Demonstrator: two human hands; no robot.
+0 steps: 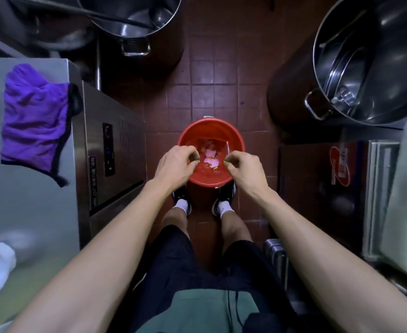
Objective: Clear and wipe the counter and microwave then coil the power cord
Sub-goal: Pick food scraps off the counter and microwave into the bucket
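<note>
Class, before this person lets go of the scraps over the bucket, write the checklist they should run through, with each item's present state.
1. Left hand over the red bucket: ok.
2. Right hand over the bucket: ok.
3. Both hands pinching small scraps: ok, though what the scraps are cannot be told.
4. Bucket upright on the tiled floor: ok.
5. Bucket has room, only a few scraps in the bottom: ok.
6. Purple cloth at hand on the counter for wiping: ok.
</note>
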